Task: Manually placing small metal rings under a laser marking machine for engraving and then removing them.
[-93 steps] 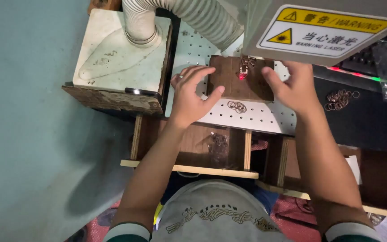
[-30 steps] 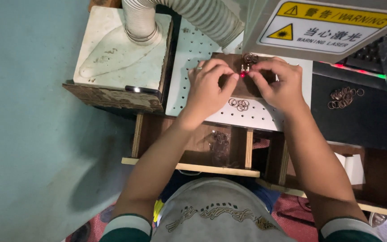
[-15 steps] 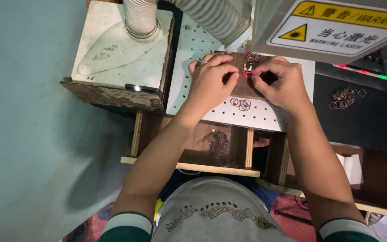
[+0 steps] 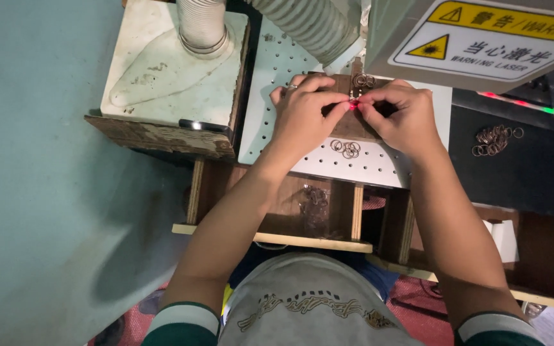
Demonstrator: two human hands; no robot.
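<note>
Left hand (image 4: 302, 112): fingers pinched a small ring (image 4: 352, 104) at the red light spot.
Right hand (image 4: 405, 118): fingers pinched the same ring.
Table (image 4: 379, 166): white perforated plate carried loose rings (image 4: 346, 148).
Room: teal floor (image 4: 46, 211); ribbed hose (image 4: 309, 22) overhead.

Yellow-white rectangular warning label (image 4: 495, 41) on machine housing (image 4: 386, 38), top right.
</note>
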